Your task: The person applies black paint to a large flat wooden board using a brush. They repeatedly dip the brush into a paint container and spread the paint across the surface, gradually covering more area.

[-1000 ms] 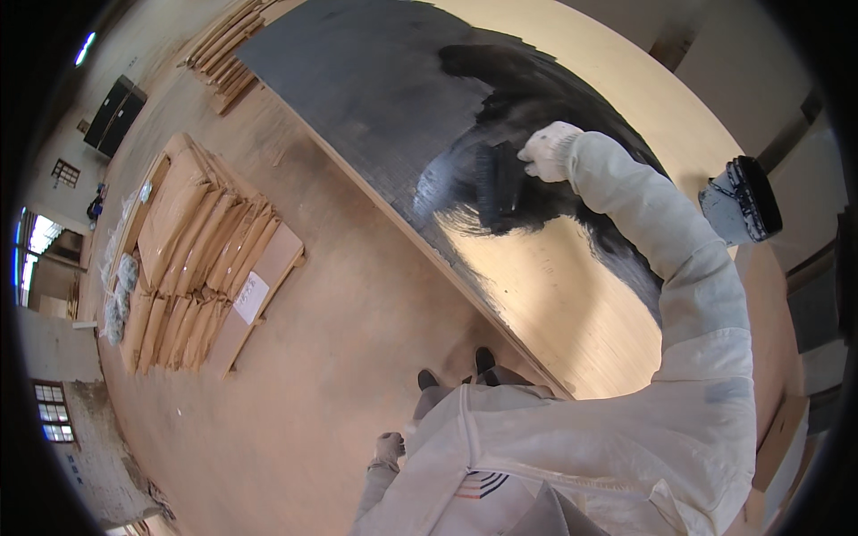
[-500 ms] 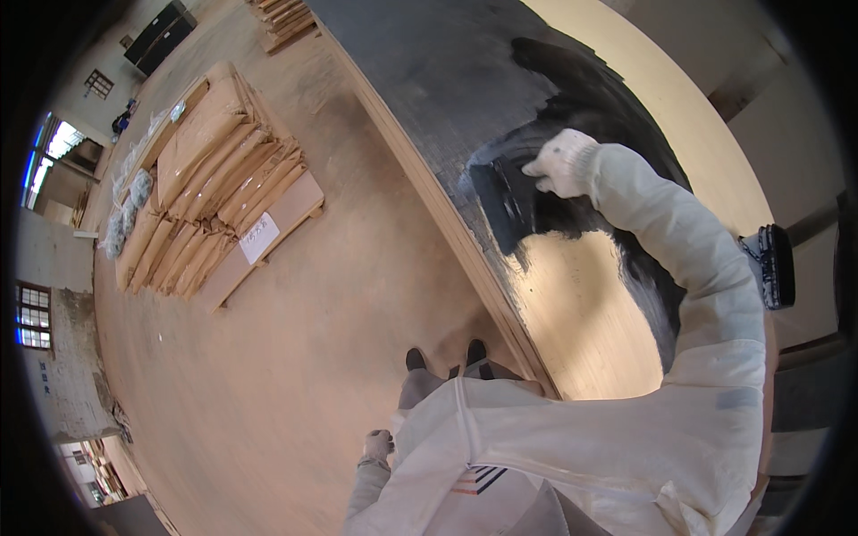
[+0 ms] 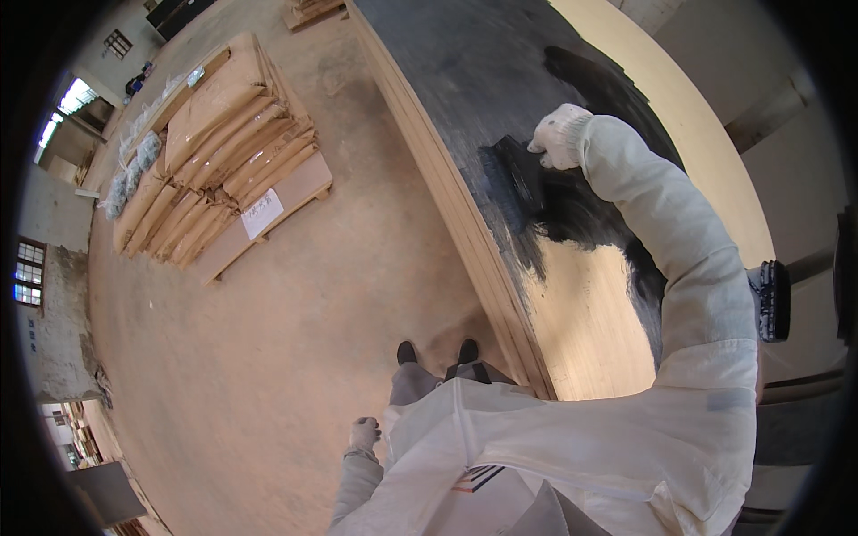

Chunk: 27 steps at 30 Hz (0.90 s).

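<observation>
Right of the board (image 3: 590, 335), a bucket (image 3: 772, 301) shows its black-smeared top past the right sleeve (image 3: 657, 192); its inside is out of sight. Left of the board, packs (image 3: 214, 147) in brown wrapping and clear plastic lie stacked, their contents hidden. A white sheet (image 3: 262, 214) by the packs, on the side toward the board, bears dark handwritten marks (too small to make out well). The right arm reaches out bent over the board; the right hand (image 3: 560, 137), gloved, is curled closed on the brush (image 3: 514, 183), its grip hidden, with the wide black head lying on the board's painted part. The left hand (image 3: 363, 434) hangs left of the board, fingers bent inward; how tightly, or around what, I cannot tell.
</observation>
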Motion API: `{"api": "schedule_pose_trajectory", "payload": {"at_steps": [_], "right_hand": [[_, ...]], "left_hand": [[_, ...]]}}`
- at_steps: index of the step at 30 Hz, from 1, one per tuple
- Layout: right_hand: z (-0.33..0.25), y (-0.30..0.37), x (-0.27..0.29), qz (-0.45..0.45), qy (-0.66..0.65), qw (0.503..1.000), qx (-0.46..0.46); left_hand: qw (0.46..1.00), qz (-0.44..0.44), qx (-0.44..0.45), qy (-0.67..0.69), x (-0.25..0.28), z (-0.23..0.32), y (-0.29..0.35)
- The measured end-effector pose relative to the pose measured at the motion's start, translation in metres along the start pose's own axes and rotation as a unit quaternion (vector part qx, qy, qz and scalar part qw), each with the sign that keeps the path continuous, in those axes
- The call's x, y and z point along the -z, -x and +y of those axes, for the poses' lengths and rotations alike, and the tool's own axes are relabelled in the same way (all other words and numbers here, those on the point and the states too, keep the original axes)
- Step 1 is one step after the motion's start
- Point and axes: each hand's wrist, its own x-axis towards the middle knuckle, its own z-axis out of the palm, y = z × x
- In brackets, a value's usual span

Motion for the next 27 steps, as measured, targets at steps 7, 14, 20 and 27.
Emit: {"api": "schedule_pose_trajectory", "payload": {"at_steps": [7, 14, 20, 27], "right_hand": [[-0.045, 0.084, -0.010, -0.134, -0.002, 0.991, 0.029], [-0.019, 0.097, -0.029, -0.121, -0.016, 0.991, -0.059], [-0.025, 0.118, -0.032, -0.144, -0.065, 0.983, -0.092], [-0.047, 0.137, -0.034, -0.178, -0.057, 0.980, -0.064]], "left_hand": [[0.996, 0.002, 0.019, 0.087, 0.001, -0.015, 0.003], [0.995, -0.028, 0.023, -0.093, 0.005, -0.013, 0.014], [0.999, -0.018, 0.006, 0.037, 0.019, 0.005, -0.019], [0.998, -0.006, 0.001, 0.061, 0.022, 0.013, -0.018]]}}
